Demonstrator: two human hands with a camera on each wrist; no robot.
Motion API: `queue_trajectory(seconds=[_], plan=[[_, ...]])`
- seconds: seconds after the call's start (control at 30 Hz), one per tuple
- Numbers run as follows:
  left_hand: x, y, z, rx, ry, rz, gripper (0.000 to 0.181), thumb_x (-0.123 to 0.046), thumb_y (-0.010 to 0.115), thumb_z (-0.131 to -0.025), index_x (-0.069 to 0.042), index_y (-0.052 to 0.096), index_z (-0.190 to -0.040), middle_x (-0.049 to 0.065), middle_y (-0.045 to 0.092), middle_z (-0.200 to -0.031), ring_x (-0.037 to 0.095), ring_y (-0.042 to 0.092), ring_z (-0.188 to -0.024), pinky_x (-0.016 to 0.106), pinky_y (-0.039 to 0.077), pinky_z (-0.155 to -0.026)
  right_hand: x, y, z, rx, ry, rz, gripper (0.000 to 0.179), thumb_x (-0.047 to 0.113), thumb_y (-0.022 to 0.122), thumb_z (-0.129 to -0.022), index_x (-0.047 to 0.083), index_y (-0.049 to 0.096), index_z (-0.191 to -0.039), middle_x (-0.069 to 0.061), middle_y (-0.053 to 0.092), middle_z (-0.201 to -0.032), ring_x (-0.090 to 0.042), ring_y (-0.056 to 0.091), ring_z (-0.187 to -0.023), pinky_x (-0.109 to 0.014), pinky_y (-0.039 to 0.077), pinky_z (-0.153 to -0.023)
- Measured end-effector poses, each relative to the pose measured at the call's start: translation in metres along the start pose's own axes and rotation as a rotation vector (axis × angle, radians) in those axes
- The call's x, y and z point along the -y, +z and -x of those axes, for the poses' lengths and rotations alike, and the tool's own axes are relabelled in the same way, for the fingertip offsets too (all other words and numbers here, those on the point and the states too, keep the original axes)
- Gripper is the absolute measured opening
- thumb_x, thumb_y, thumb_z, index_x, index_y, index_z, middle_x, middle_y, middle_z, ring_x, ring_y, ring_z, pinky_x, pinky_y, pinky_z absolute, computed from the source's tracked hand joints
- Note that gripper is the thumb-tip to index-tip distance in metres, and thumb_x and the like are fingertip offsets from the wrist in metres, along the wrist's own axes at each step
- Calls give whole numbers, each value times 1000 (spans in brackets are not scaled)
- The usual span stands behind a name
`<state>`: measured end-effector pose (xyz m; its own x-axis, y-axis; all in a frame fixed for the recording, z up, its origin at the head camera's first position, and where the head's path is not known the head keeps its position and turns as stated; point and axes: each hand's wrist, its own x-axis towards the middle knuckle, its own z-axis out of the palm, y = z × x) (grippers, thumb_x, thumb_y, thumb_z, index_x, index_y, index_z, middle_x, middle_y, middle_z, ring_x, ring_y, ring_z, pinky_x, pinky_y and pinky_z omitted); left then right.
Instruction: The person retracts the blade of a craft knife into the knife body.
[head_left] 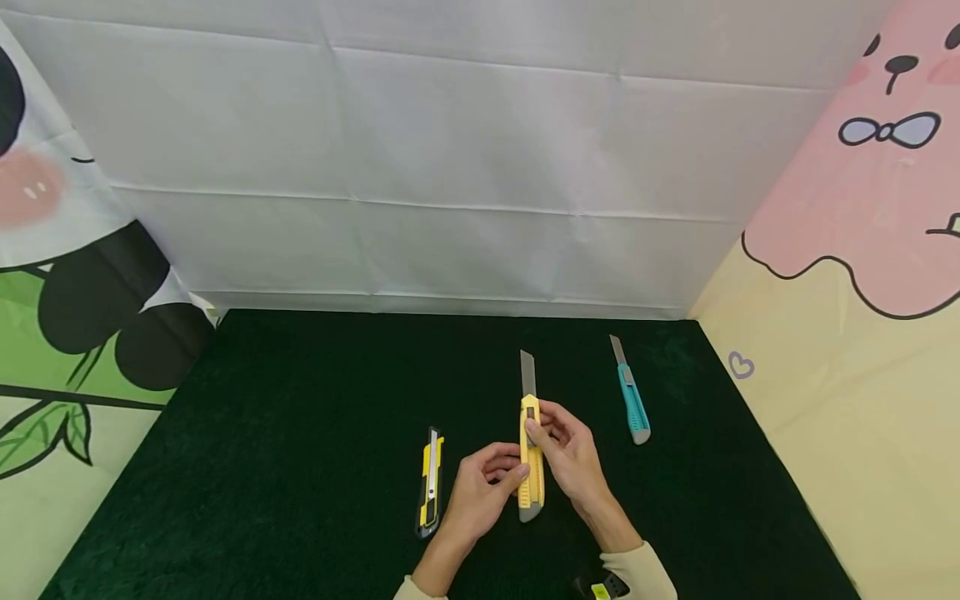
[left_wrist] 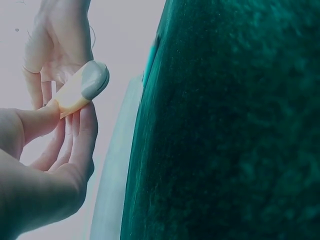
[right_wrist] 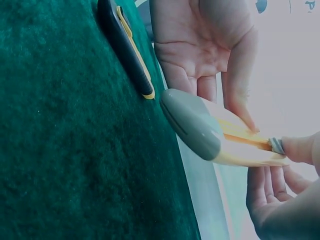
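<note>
Both hands hold a yellow utility knife (head_left: 530,467) upright in the head view, its wide blade (head_left: 528,373) out at the far end and its grey end cap (right_wrist: 192,122) toward the person. The left hand (head_left: 483,492) pinches the lower handle between thumb and fingers. From the other side the right hand (head_left: 573,458) grips the upper handle, its thumb on the grey slider (right_wrist: 276,145). In the left wrist view the cap (left_wrist: 95,80) points toward the camera. The blade is hidden in both wrist views.
Left of the hands lies a black-and-yellow utility knife (head_left: 431,483). A teal utility knife (head_left: 633,400) with its blade out lies to the right. A dark green cloth (head_left: 300,433) covers the table, with a white sheet (head_left: 450,167) behind and printed cloths at both sides.
</note>
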<state>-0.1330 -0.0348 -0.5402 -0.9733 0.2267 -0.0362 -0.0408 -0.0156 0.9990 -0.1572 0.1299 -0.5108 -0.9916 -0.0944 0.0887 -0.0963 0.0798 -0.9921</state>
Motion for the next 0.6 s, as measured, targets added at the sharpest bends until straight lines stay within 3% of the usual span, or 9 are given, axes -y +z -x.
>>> queue_trajectory(seconds=[0.27,0.6], plan=[[4,-1,-2,-4,-15,22,28,-18,71,-99,-6,66,-123,7,72,-108,22,70,-94,35,60,-79,-3,0,-1,20,-3,-4,33,17,62,-105,5,59,-135,-17,60,-113,-25,61,-95,-26,53,-86],[10,-3,-5,9,-25,49,30,-15,69,-99,-3,64,-127,9,71,-111,25,69,-97,41,60,-83,-6,0,1,37,-15,-4,38,15,62,-104,6,57,-140,-17,58,-115,-26,60,-97,-25,53,-86]])
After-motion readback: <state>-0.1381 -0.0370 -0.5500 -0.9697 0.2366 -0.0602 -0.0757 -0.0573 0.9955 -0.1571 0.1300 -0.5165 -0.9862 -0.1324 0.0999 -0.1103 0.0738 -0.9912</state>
